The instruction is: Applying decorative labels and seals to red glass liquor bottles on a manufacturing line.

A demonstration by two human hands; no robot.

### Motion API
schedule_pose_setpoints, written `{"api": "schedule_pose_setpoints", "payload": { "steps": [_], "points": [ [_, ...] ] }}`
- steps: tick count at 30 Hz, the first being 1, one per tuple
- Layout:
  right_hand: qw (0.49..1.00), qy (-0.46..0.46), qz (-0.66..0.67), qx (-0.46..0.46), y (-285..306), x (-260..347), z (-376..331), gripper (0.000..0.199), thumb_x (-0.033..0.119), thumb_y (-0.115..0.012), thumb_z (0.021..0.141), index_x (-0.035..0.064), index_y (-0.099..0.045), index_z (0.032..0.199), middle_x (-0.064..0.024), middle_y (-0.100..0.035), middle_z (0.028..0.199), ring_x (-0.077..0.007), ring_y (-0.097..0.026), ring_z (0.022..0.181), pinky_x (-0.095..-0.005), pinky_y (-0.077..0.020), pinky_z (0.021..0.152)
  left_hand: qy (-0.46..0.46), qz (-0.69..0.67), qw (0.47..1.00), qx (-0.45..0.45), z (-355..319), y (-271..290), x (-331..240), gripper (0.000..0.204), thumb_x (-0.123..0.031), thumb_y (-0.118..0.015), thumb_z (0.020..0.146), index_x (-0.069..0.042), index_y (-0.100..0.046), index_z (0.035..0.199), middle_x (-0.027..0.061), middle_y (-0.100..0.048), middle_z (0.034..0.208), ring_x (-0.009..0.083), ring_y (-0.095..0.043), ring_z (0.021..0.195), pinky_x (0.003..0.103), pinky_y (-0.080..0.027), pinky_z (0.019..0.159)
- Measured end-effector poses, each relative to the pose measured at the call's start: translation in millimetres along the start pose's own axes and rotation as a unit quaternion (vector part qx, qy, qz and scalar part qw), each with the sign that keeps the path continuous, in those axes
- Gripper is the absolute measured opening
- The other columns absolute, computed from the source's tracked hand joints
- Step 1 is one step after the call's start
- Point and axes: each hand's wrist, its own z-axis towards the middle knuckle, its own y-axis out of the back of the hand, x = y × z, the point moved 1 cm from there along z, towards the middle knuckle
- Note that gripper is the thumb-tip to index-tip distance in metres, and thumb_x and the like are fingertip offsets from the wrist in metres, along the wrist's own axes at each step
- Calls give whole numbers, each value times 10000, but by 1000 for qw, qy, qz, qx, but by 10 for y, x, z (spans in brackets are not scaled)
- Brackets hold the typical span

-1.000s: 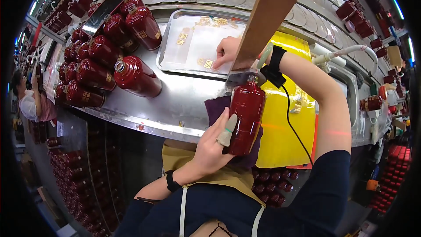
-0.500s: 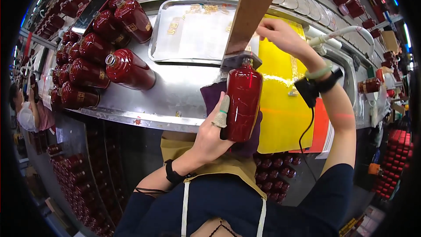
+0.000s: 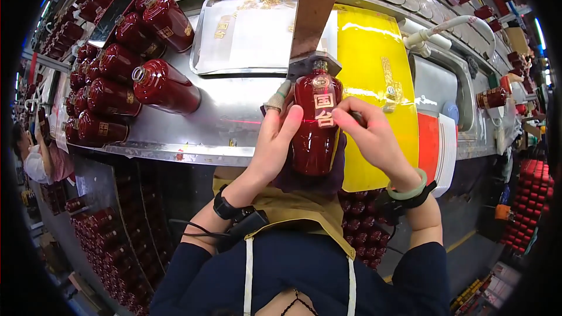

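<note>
A glossy dark-red bottle [image 3: 314, 155] leans away from me over a purple cloth [image 3: 287, 181], its neck under the metal plate at the foot of a wooden post [image 3: 319, 9]. My left hand [image 3: 274, 140] grips the bottle's left side, thumb on the glass, with light covers on some fingers. A gold character decal [image 3: 323, 102] lies on the bottle's front. At its lower right edge, the fingers of my right hand [image 3: 372, 134] are pinched together; the fingertips partly hide that edge.
Several red bottles [image 3: 167, 88] stand at left on the metal bench [image 3: 234, 102]. Behind is a metal tray [image 3: 199, 70] with white sheets and gold decals. A yellow sheet [image 3: 374, 164] bearing decals lies at right, near a white tap [image 3: 445, 29] and a sink [image 3: 465, 93].
My right hand has come back from beyond the post to the bottle's right side. A gold decal now shows on the bottle's front, which was plain. My left hand has moved slightly up and left.
</note>
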Motion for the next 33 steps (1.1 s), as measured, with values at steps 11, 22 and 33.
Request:
{"api": "schedule_pose_setpoints", "payload": {
  "steps": [11,22,33],
  "points": [
    [985,38,51,-160,90,-53,187,216,191,-742,977,28,-634,1069,45,-543,831,-34,-454,728,-219,-386,635,9,155,987,47,65,-66,-96,971,-133,-816,901,35,-181,1616,205,-454,1530,257,-512,1381,402,-421,1163],
    [990,-22,71,-119,-116,-173,426,370,225,-814,916,40,-635,1182,76,-385,824,-37,-367,728,-207,-341,630,15,152,987,41,52,-58,-95,957,-115,-808,898,36,-187,1611,212,-450,1526,270,-504,1392,419,-407,1176],
    [988,-22,74,-133,-131,-149,420,312,219,-802,918,39,-660,1130,72,-391,829,-43,-355,735,-210,-330,637,24,130,990,38,55,-60,-103,951,-116,-804,904,41,-185,1608,208,-449,1524,263,-505,1389,420,-409,1177]
  ]
}}
